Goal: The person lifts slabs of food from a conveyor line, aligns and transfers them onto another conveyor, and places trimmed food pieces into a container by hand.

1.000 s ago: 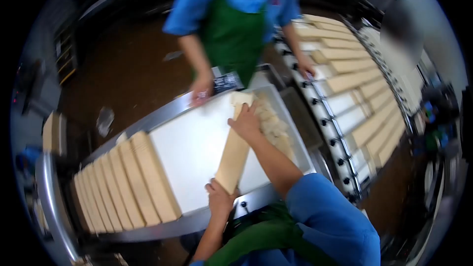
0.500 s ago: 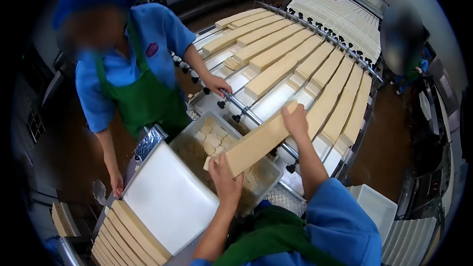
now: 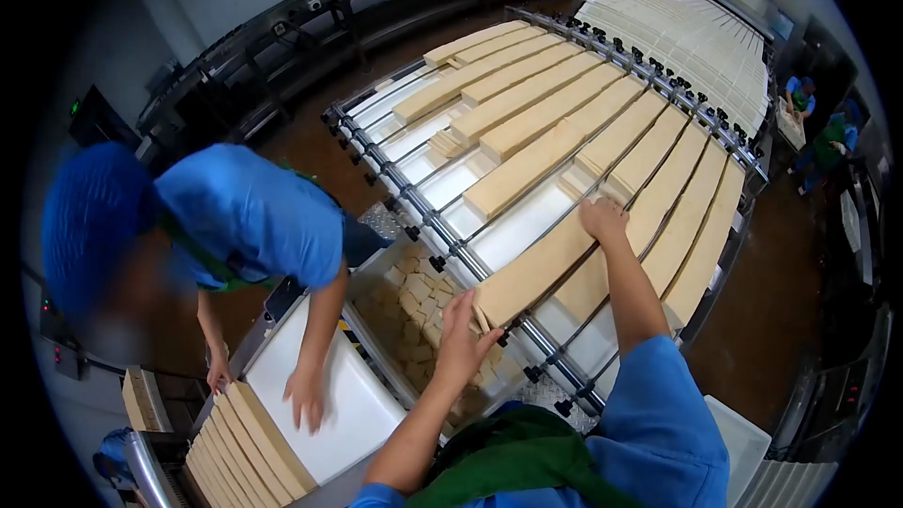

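A long pale block of stacked sheets point(image 3: 531, 273) lies slanted over the front rail of the lane table, between my two hands. At its near end, my left hand point(image 3: 458, 334) grips the block with the thumb underneath and fingers along the side. My right hand point(image 3: 605, 219) is closed on the far end. Similar blocks point(image 3: 527, 165) lie in rows along the lanes beyond and to the right. Below my left hand is a grey bin point(image 3: 513, 372) with many broken pale pieces point(image 3: 414, 296).
A co-worker in a blue cap point(image 3: 249, 212) leans over a white work surface point(image 3: 353, 404) at left, with hands near a row of upright blocks point(image 3: 249, 442). Black knobs line the metal rail point(image 3: 451, 240). A white tub point(image 3: 738, 442) stands at lower right.
The block has moved from above the bin onto the lane table, with both my hands still on it. The co-worker has bent down and reached over the white surface.
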A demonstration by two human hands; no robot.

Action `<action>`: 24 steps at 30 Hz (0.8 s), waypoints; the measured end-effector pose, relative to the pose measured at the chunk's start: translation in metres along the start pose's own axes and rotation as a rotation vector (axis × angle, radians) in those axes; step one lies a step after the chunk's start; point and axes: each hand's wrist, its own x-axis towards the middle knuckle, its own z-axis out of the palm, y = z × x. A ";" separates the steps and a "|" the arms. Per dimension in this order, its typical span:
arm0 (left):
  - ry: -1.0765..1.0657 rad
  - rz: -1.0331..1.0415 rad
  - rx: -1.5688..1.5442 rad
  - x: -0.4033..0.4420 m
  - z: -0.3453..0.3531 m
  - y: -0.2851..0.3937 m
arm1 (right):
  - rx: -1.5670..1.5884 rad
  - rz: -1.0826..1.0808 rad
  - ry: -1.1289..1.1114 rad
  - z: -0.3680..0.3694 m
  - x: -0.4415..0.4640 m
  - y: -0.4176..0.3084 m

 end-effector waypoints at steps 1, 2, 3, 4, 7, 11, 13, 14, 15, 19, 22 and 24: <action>-0.002 -0.019 -0.005 0.002 0.004 -0.001 | 0.007 -0.026 0.125 0.005 0.003 0.003; -0.003 -0.024 -0.001 0.005 0.009 -0.001 | 0.009 -0.026 0.119 0.007 0.008 0.008; -0.003 0.002 0.002 0.009 0.013 0.000 | 0.016 -0.020 0.107 -0.002 0.007 0.006; -0.002 0.032 0.005 0.014 0.018 0.000 | 0.024 -0.013 0.099 -0.007 0.008 0.005; 0.016 0.050 -0.009 0.024 0.034 0.000 | -0.056 -0.049 0.205 -0.008 0.012 0.012; 0.013 0.001 -0.031 0.032 0.045 0.001 | -0.096 -0.041 0.142 -0.029 0.001 0.011; -0.030 0.097 -0.072 0.041 0.051 -0.005 | -0.108 0.002 0.134 -0.031 -0.003 0.010; -0.017 0.091 -0.065 0.043 0.055 -0.010 | -0.104 -0.014 0.130 -0.019 -0.002 0.011; -0.060 0.057 -0.167 0.045 0.059 -0.016 | -0.026 -0.055 0.295 -0.001 -0.001 0.014; -0.098 -0.074 -0.213 0.047 0.062 -0.018 | 0.100 -0.115 0.157 0.029 0.009 0.020; 0.045 0.000 -0.328 0.040 0.073 -0.036 | -0.076 -0.144 0.179 0.084 0.060 0.046; 0.334 0.227 -0.143 0.038 0.086 -0.051 | -0.224 -0.201 0.246 0.078 0.069 0.045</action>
